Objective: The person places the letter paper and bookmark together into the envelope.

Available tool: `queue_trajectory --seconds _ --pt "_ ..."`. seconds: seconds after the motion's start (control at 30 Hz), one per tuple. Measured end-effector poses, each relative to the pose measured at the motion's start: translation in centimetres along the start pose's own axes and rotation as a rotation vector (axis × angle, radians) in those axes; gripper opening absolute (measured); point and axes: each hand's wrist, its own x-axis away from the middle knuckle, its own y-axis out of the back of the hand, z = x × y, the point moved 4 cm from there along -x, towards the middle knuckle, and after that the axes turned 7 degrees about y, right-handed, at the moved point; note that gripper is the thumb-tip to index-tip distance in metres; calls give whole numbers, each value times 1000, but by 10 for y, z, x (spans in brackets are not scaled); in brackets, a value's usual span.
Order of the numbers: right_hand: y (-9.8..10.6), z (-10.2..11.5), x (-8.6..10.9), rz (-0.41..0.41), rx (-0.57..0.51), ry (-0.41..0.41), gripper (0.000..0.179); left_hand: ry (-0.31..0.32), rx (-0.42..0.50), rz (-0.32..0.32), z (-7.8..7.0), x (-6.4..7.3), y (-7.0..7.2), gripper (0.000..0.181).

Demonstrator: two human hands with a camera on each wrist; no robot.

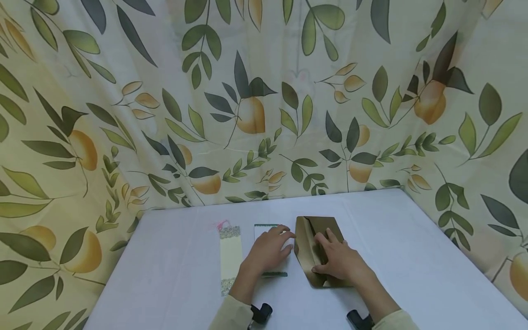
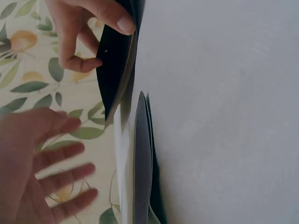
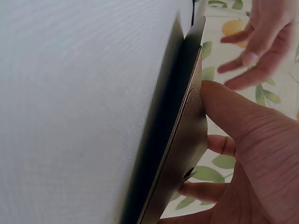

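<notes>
Right hand (image 1: 340, 259) grips gold envelope (image 1: 303, 250); left hand (image 1: 267, 250) hovers beside it, fingers loose

Just what the right hand's outer fingers touch is hard to make out, since the palm and the envelope's raised panel cover part of the contact. The left hand hides most of the green-edged card (image 1: 261, 231) in the head view, and it is blurred and cut off at the top of the right wrist view.

The right hand's thumb and fingers are curved onto the envelope at its gaping mouth, whose dark inside shows in the left wrist view. The left hand is released: its fingers are slightly bent and spread, holding nothing, just beside the envelope's left edge. The right hand lies over the envelope with its fingers pointing to the left; the left hand is palm inward above the card.

The envelope lies on the white table (image 1: 185, 275), right of the middle, in from the far right corner. The card lies just left of it, its layered edges visible from the left wrist. Farther left, toward the far left corner, lies a cream strip (image 1: 231, 259) with grey patterned bands and a pink tie (image 1: 223, 223). A leaf-and-fruit curtain (image 1: 156, 137) hangs behind the table's far edge. The table's near edge is out of frame.
</notes>
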Motion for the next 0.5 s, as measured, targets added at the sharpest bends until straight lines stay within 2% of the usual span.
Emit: queue_trajectory --seconds 0.1,0.3,0.5 --pt "-1 0 1 1 -9 4 73 120 27 -37 9 2 -2 30" --pt "-3 1 1 -7 -15 9 71 396 177 -98 22 8 -6 44" --pt "-1 0 1 -17 -13 11 70 536 166 -167 25 9 -2 56"
